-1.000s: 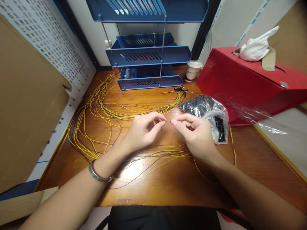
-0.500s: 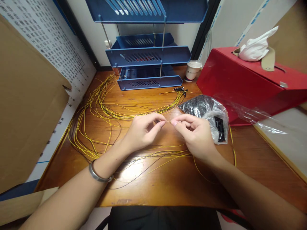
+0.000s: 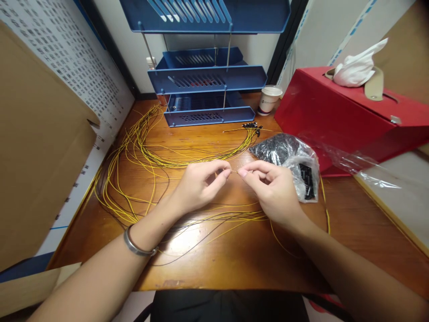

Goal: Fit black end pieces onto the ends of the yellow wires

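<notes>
My left hand (image 3: 201,185) and my right hand (image 3: 273,190) meet fingertip to fingertip above the middle of the wooden desk (image 3: 234,255). Each hand is closed in a pinch, and a thin yellow wire end shows in the small gap between them. What the right fingers hold besides the wire is too small to make out. A loose bundle of yellow wires (image 3: 134,152) loops over the left of the desk and passes under my wrists. A clear plastic bag of small black parts (image 3: 291,156) lies just right of my right hand.
A blue stacked letter tray (image 3: 208,85) stands at the back, a paper cup (image 3: 270,99) beside it. A red box (image 3: 342,116) with a tissue on top fills the right. A cardboard sheet (image 3: 40,152) leans on the left. Finished wire ends with black tips (image 3: 253,126) lie near the tray.
</notes>
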The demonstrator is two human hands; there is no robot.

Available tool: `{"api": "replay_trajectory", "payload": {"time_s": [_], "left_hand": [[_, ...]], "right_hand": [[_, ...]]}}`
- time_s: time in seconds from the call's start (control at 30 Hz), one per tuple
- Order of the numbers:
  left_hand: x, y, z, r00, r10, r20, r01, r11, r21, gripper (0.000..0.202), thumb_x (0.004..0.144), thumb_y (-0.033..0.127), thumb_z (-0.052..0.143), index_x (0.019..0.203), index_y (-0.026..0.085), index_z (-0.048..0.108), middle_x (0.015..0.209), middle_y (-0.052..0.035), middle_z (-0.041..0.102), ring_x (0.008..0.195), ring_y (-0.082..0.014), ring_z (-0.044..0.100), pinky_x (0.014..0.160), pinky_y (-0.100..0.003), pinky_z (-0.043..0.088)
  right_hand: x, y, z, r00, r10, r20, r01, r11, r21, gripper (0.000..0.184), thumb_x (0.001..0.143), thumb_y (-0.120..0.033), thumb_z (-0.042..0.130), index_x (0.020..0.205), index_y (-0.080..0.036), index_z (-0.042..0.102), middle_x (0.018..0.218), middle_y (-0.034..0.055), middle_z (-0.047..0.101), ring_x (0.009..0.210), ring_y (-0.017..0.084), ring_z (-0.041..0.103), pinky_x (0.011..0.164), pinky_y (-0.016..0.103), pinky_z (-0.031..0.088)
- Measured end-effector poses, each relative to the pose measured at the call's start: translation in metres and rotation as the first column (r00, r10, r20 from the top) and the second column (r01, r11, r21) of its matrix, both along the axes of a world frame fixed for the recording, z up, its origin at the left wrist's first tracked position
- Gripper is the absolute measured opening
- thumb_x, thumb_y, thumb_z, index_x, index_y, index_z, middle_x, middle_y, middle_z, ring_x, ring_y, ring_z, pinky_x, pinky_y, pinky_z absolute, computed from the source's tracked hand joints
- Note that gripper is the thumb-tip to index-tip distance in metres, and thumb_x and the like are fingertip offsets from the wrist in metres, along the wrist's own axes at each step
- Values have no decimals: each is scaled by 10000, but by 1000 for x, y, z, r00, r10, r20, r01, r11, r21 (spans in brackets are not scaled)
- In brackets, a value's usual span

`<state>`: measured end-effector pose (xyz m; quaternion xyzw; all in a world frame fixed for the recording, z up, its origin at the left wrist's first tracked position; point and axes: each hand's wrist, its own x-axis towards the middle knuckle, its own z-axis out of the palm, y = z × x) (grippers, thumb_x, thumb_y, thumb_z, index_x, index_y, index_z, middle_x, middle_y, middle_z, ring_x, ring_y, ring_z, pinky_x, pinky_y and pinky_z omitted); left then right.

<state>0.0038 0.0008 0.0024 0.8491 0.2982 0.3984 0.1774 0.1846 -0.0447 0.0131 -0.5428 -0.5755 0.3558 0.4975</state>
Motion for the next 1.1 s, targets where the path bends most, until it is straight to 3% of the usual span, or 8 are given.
{"api": "replay_trajectory", "payload": {"time_s": [0.53,0.87,1.1], "left_hand": [[1,-3,-1,997,29,68,-16,985,-173,191,952,248,575,820,150,672,606,24,656,501,-66,550,523,-163,425],[1,-2,0,987,74,142,-39,972,-233,210,967,270,598,826,154,701,703,-3,739,563,-74,633,560,-163,481],[2,1,-6,941,132,311,-30,949,-312,175,938,330,661,948,158,693,832,-50,755,685,-123,694,593,-208,535]], "right_hand": [[-2,-1,2,1000,17,-9,-17,1000,-19,225,814,-341,644,747,-128,675,476,-78,347,457,71,273,447,248,182],[-1,-2,4,1000,-11,-21,10,1000,-10,218,811,-343,650,735,-139,668,462,-81,337,438,64,254,440,247,158],[-1,-2,4,1000,-23,-20,23,1000,2,205,809,-333,649,733,-144,670,463,-82,329,438,65,250,448,255,156]]}}
